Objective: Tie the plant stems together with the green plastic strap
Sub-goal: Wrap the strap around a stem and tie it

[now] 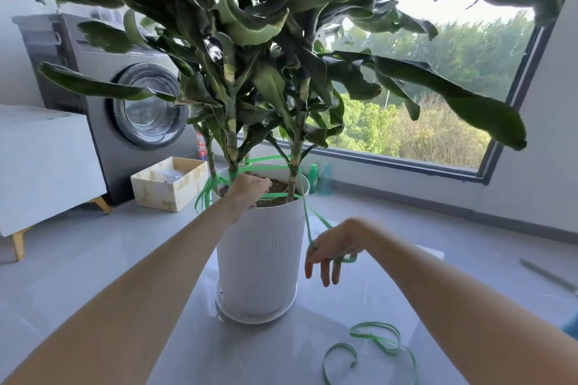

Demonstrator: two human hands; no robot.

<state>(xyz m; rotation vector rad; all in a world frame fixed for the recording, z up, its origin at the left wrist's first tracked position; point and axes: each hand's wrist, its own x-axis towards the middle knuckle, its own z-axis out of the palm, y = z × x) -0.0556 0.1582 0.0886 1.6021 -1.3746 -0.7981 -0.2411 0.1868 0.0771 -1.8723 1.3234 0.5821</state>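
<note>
Tension matters most here: the green plastic strap (269, 159) already circles the plant stems (232, 122) just above the rim of the white pot (259, 259), and its spare length lies coiled on the floor (93, 259) in front of the pot. The left hand (250, 191) curls over the pot's near rim and seems to pinch the loop. The right hand (336, 247), beside the pot's right wall, pinches the free end. Draw that end steadily while the left hand anchors the loop, so the stems gather without kinking.

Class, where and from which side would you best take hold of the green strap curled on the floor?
Grip the green strap at its upper curl, from above: it stands on edge, so a pinch across its flat faces should hold.
</note>
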